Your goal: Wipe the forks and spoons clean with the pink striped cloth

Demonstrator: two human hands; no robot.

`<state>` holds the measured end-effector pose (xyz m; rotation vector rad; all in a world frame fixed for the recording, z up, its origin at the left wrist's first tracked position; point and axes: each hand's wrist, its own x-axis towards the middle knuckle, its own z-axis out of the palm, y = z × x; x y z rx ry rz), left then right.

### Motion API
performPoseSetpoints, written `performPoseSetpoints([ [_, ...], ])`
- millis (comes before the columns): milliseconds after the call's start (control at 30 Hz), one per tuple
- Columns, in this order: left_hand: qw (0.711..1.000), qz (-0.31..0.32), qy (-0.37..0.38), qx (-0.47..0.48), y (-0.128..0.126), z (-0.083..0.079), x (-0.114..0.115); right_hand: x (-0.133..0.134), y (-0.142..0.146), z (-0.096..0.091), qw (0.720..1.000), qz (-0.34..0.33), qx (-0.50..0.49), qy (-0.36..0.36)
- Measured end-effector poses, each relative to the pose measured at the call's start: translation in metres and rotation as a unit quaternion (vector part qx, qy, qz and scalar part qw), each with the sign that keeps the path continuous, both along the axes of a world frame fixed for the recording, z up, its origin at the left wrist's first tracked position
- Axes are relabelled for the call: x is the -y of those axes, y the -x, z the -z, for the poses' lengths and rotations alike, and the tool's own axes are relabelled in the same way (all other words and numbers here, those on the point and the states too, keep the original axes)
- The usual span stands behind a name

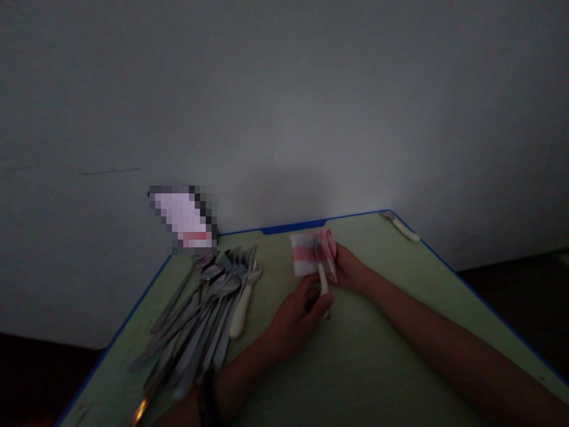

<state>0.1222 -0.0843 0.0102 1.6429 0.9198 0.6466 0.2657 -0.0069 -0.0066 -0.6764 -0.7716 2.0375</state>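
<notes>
My left hand (pixel 302 311) is closed around the pale handle of a spoon (pixel 323 280), which points away from me over the middle of the table. The spoon's bowl lies against a pink-and-white striped cloth (pixel 304 255). From the right, my right hand (pixel 351 268) grips the folded edge of that cloth and bends it up around the bowl. My right fingers are partly hidden behind the cloth. Left of my left hand lies a fork (pixel 242 305) with a pale handle, at the edge of a pile of metal cutlery (pixel 195 320).
The light green table (pixel 382 356) has a blue edge and meets a grey wall (pixel 284 107). A blurred-out device with a bright screen (pixel 180 216) leans at the back left. Another pale-handled fork (pixel 404 229) lies at the far right corner.
</notes>
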Motion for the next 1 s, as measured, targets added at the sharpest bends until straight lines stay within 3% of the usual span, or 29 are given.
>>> performPoseSetpoints([
  [1000, 1.0, 0.005, -0.006, 0.005, 0.0, 0.0013, -0.0011, 0.0023, 0.0006, -0.0036, 1.0, 0.009, -0.022, -0.005],
])
